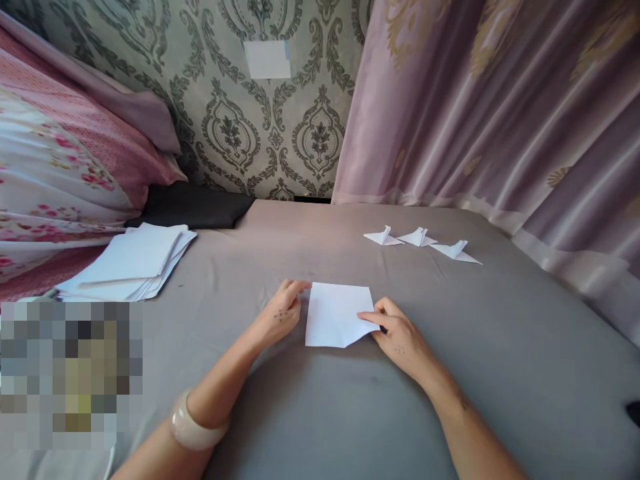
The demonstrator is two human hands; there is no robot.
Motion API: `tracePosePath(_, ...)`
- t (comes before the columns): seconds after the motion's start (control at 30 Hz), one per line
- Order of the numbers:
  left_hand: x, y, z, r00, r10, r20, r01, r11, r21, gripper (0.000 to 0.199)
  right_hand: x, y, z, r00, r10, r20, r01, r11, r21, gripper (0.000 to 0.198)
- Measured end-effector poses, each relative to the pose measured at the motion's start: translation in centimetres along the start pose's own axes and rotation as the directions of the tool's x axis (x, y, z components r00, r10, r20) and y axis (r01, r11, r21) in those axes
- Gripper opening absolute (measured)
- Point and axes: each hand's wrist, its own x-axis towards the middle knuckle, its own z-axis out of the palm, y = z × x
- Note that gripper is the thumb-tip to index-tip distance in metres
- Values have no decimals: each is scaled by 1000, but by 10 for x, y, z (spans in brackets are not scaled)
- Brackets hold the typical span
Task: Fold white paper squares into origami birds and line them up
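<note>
A squarish sheet of white paper (pixel 337 317) lies over the grey cloth in front of me, its lower right part lifted and bent. My right hand (pixel 397 330) pinches the sheet's right edge, one finger over the top and the thumb side hidden underneath. At the upper left corner, my left hand (pixel 284 310) has its fingers drawn together with the fingertips at the paper; the thumb's hold is partly hidden. Further back on the right sit three folded white paper birds (pixel 420 237) in a row, their wing tips close together.
A stack of white paper (pixel 133 263) lies at the left, beside a folded black cloth (pixel 193 205). Curtains hang at the right (pixel 475 120) and a flowered fabric (pixel 55 173) at the left. A blurred patch (pixel 70 373) covers the lower left.
</note>
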Motion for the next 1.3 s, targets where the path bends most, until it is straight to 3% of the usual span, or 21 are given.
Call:
tracePosePath(0.1, -3, -8, -9, 939, 221, 262, -240, 970, 41, 56, 0, -1, -2, 999, 43, 16, -43, 998, 43, 31)
tracePosePath(0.2, -5, -9, -11, 906, 238, 350, -272, 961, 51, 52, 1, -1, -2, 997, 79, 4, -79, 995, 62, 24)
tracePosePath(0.27, -4, -7, -10, 911, 211, 354, -248, 967, 62, 39, 2, -1, -2, 993, 120, -16, -119, 991, 53, 35)
tracePosePath(0.33, -1, -5, -6, 922, 197, 332, -234, 970, 73, 29, 3, -1, -2, 987, 158, -26, -157, 986, 50, 44)
tracePosePath(0.47, 3, -2, 1, 957, 218, 190, -246, 960, 137, 20, 2, 0, -5, 993, 116, -6, -115, 990, 79, 24)
tracePosePath(0.63, -1, 2, 2, 928, 302, 219, -341, 925, 169, 19, -2, 1, -14, 997, 32, 76, -37, 997, 70, 27)
tracePosePath(0.77, -1, 5, 7, 975, 174, 140, -197, 966, 166, 27, 0, -4, -15, 985, 153, 81, -160, 984, 85, 33)
tracePosePath(0.93, 3, 5, 22, 999, 46, -3, -44, 977, 207, 45, 7, -3, 0, 964, 254, -85, -248, 966, 74, 49)
tracePosePath(1.1, 3, 0, 32, 992, 54, -112, -26, 970, 241, 36, 11, -2, 13, 935, 298, -193, -297, 954, 38, 44)
tracePosePath(1.3, 4, -2, 34, 995, -25, -102, 45, 977, 208, 26, 14, -5, 14, 907, 369, -203, -367, 929, 49, 37)
